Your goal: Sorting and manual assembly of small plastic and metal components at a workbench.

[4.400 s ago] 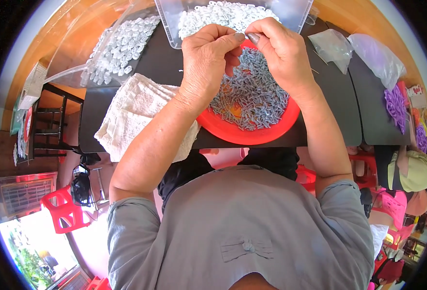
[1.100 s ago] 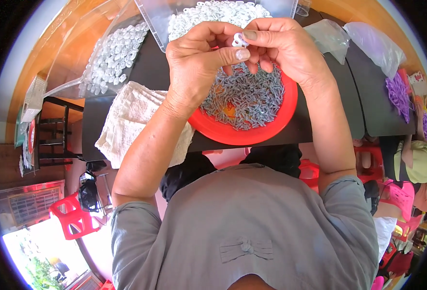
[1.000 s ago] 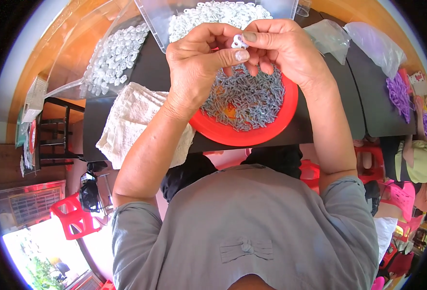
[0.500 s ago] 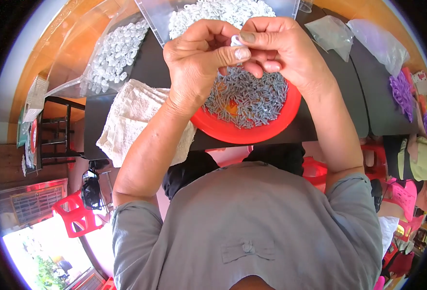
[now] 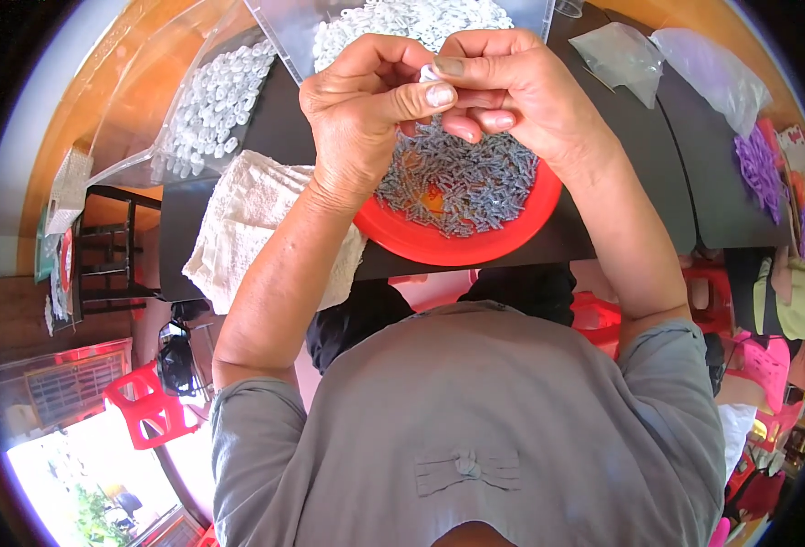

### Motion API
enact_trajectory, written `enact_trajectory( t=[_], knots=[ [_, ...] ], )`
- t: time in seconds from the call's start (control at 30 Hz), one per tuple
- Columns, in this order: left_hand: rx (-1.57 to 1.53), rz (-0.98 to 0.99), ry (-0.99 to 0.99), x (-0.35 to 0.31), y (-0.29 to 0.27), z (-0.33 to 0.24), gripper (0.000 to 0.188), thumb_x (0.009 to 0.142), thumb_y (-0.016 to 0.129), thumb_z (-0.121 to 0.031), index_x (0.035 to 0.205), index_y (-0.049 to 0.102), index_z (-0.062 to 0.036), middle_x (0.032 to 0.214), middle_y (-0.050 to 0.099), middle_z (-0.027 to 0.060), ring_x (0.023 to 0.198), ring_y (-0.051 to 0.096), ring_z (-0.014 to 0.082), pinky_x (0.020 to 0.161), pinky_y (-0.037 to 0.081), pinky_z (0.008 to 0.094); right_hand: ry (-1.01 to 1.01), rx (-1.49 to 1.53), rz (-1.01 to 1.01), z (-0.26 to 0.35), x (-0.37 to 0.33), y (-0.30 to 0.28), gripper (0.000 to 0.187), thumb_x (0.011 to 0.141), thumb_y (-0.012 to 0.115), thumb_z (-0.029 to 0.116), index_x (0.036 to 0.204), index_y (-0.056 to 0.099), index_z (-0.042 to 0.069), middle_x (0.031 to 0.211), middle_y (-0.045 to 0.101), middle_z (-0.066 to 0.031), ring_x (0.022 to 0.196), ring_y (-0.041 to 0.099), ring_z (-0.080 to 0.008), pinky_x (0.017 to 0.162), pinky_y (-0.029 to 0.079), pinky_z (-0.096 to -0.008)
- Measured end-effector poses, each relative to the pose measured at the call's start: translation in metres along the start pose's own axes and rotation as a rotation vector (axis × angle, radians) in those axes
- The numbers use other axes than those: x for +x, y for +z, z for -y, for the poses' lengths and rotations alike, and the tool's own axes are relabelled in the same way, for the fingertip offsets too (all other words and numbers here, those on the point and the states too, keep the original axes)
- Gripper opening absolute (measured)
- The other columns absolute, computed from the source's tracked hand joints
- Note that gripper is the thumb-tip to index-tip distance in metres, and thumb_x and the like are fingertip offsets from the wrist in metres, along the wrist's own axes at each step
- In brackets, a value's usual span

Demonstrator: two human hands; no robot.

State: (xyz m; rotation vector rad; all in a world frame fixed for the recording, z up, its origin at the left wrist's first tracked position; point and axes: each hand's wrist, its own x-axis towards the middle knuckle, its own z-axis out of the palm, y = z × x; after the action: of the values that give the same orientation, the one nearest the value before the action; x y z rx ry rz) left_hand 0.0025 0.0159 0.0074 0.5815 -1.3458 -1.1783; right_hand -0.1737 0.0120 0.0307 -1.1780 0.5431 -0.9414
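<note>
My left hand (image 5: pixel 361 109) and my right hand (image 5: pixel 512 87) meet above a red round tray (image 5: pixel 475 242) heaped with small grey metal pieces (image 5: pixel 462 178). Between the thumbs and forefingers of both hands sits one small white plastic piece (image 5: pixel 429 73). Both hands pinch it from either side. Just beyond the hands stands a clear bin (image 5: pixel 402 18) full of the same white pieces.
A clear bag of white pieces (image 5: pixel 206 100) lies at the far left of the dark table (image 5: pixel 658 146), a white towel (image 5: pixel 238 219) beside the tray. Clear plastic bags (image 5: pixel 676 59) and purple items (image 5: pixel 763 164) lie to the right. Red plastic stools (image 5: pixel 152 410) stand below.
Both hands have lifted slightly away from the tray and drawn closer together around the white piece. The tray and bins have stayed put.
</note>
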Motion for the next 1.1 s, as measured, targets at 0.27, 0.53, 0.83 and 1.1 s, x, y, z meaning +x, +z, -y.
enact_trajectory(
  t=[0.27,0.53,0.83,1.1],
  knots=[
    [0.012,-0.138,-0.069,0.004,0.012,0.006,0.020,0.078,0.075,-0.003,0.095,0.065,0.0010,0.077,0.066,0.0048,0.060,0.056,0.0077,0.050,0.045,0.0204,-0.154,-0.326,-0.325,-0.001,0.003,-0.001,0.017,0.089,0.064,0.017,0.085,0.064,0.000,0.064,0.055,0.0001,0.053,0.053,-0.0075,0.044,0.031,-0.0171],
    [0.010,-0.128,-0.219,0.005,0.006,-0.001,0.014,0.087,0.066,-0.013,0.088,0.065,0.0014,0.068,0.063,0.0053,0.054,0.055,0.0090,0.045,0.044,0.0217,-0.210,-0.483,-0.397,-0.006,0.005,0.008,0.014,0.087,0.065,0.017,0.087,0.066,0.003,0.066,0.056,0.0016,0.058,0.053,-0.0061,0.048,0.033,-0.0197],
    [0.081,-0.105,-0.201,0.005,0.003,-0.002,0.015,0.086,0.064,-0.013,0.085,0.064,0.0019,0.066,0.061,0.0044,0.053,0.054,0.0079,0.042,0.042,0.0210,-0.261,-0.593,-0.398,-0.010,0.007,0.010,0.014,0.089,0.063,0.017,0.088,0.066,0.003,0.069,0.059,0.0023,0.059,0.052,-0.0040,0.050,0.035,-0.0185],
    [0.042,-0.158,-0.219,0.005,0.003,-0.002,0.014,0.085,0.061,-0.012,0.083,0.063,0.0016,0.065,0.060,0.0034,0.052,0.054,0.0076,0.042,0.042,0.0217,-0.278,-0.553,-0.526,-0.005,0.003,0.007,0.015,0.089,0.064,0.018,0.088,0.067,0.003,0.066,0.058,0.0012,0.055,0.049,-0.0032,0.047,0.031,-0.0179]
  ],
)
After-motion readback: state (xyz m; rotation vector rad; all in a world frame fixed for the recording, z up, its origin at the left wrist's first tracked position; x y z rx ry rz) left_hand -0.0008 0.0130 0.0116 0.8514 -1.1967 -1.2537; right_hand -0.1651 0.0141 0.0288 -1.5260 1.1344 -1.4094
